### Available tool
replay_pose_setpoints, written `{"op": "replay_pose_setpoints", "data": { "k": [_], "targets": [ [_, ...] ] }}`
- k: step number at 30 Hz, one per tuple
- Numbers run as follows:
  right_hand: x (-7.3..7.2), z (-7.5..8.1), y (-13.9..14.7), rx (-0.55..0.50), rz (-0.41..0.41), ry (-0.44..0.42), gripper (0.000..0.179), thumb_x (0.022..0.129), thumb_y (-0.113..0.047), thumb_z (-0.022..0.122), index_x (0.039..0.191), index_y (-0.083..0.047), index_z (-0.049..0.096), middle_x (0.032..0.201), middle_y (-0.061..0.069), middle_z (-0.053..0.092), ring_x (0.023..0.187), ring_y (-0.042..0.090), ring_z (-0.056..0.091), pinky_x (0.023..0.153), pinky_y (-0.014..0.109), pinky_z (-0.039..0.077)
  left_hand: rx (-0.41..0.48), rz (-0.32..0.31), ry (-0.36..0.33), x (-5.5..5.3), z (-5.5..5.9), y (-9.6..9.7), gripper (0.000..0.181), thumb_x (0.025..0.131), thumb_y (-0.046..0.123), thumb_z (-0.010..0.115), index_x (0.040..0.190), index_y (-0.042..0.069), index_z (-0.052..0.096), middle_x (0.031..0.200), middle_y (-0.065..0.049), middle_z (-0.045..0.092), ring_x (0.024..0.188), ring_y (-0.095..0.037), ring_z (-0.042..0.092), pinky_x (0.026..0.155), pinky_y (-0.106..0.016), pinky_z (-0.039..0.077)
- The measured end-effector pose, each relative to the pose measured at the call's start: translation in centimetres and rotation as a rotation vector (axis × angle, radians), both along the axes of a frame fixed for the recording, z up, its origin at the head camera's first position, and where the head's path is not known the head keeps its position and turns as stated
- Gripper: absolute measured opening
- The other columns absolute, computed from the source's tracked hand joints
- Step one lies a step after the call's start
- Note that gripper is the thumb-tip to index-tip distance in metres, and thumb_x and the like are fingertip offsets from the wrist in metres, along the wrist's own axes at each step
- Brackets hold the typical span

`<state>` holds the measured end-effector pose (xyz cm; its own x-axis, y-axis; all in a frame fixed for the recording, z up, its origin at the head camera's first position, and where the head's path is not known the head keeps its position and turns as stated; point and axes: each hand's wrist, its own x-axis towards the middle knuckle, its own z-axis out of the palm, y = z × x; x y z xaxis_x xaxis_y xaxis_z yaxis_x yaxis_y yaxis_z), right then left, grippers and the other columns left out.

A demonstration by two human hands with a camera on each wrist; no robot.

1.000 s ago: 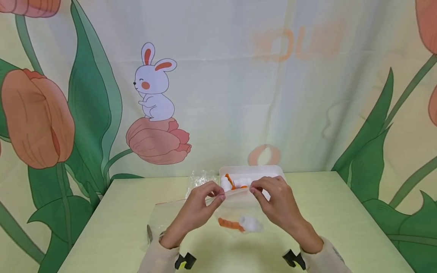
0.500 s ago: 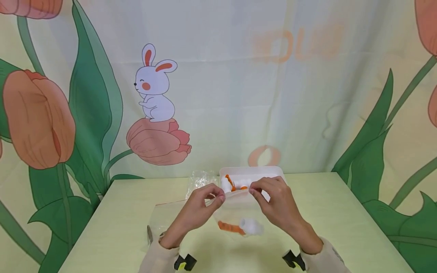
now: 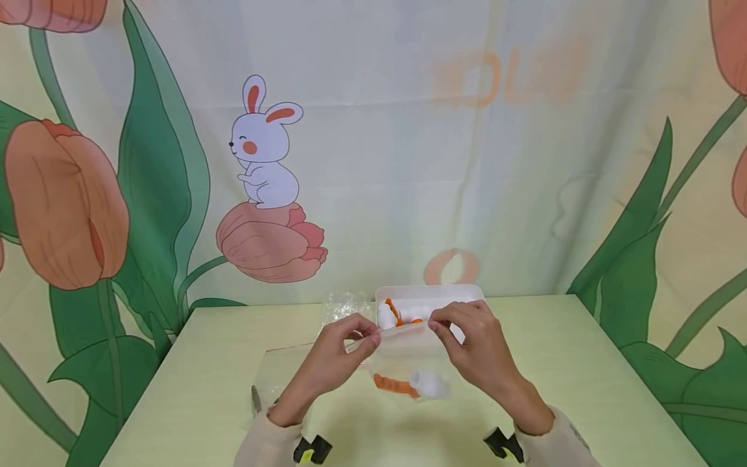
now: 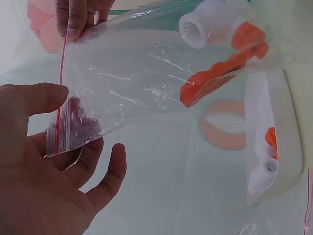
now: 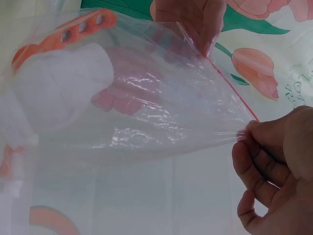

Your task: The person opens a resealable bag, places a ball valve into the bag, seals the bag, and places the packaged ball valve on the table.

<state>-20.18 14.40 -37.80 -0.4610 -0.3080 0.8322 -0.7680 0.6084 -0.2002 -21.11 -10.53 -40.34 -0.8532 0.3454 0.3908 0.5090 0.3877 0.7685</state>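
Both hands hold up a clear zip bag (image 3: pixel 403 353) by its red-striped mouth. My left hand (image 3: pixel 338 357) pinches one end of that edge between thumb and fingers, and my right hand (image 3: pixel 475 344) pinches the other end. Inside the bag, toward its bottom, lies a white plastic pipe valve (image 4: pixel 208 24) with an orange handle (image 4: pixel 220 73). In the right wrist view the handle shows several round marks along its length. The mouth edge is drawn straight between the two hands, and the bag hangs over the table.
At the back of the table stands a white tray (image 3: pixel 432 293) with more white and orange parts in it. Crumpled clear plastic (image 3: pixel 348 308) lies to its left. Another red-edged clear bag (image 3: pixel 286 366) lies partly behind the left forearm, with a dark narrow object (image 3: pixel 255 399) at its side.
My left hand has shifted slightly to the left, pulling the bag's mouth tauter. The bag with the valve has risen a little from half a second ago. My right hand has barely moved.
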Motion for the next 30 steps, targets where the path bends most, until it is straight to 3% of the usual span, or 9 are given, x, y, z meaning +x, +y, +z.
{"op": "replay_pose_setpoints", "data": {
  "k": [10,19,26,30],
  "targets": [
    [0.0,0.01,0.0,-0.006,0.013,0.002,0.004,0.088,-0.014,0.072,0.087,-0.01,0.073,0.079,-0.007,0.071,0.069,0.005,0.061,0.074,0.03,0.043,0.025,-0.021,0.075,-0.12,-0.22,-0.3,0.005,0.096,0.017,0.063,0.094,0.013,0.067,0.089,0.003,0.067,0.088,-0.01,0.062,0.091,-0.042,0.052],
    [-0.05,-0.05,-0.05,-0.001,0.01,0.003,0.01,0.081,-0.005,0.076,0.087,-0.012,0.072,0.079,-0.008,0.071,0.069,0.004,0.061,0.075,0.03,0.043,0.08,-0.067,-0.143,-0.22,-0.46,-0.15,0.011,0.098,0.021,0.06,0.098,0.012,0.067,0.095,-0.005,0.067,0.095,-0.016,0.062,0.106,-0.049,0.045],
    [-0.05,-0.14,-0.17,-0.002,0.015,0.005,0.009,0.081,-0.005,0.076,0.086,-0.012,0.072,0.079,-0.008,0.07,0.069,0.004,0.059,0.075,0.029,0.043,0.14,-0.099,-0.159,-0.21,-0.6,-0.19,0.01,0.097,0.02,0.06,0.095,0.012,0.065,0.095,-0.003,0.065,0.099,-0.019,0.061,0.109,-0.053,0.041],
    [-0.05,0.0,-0.1,-0.011,0.017,0.011,0.006,0.083,-0.008,0.076,0.087,-0.011,0.072,0.079,-0.007,0.071,0.069,0.005,0.06,0.075,0.03,0.043,0.122,-0.09,-0.184,-0.37,-0.73,-0.47,0.013,0.098,0.023,0.06,0.099,0.012,0.066,0.098,-0.003,0.066,0.1,-0.018,0.063,0.104,-0.047,0.046]
  ]
}}
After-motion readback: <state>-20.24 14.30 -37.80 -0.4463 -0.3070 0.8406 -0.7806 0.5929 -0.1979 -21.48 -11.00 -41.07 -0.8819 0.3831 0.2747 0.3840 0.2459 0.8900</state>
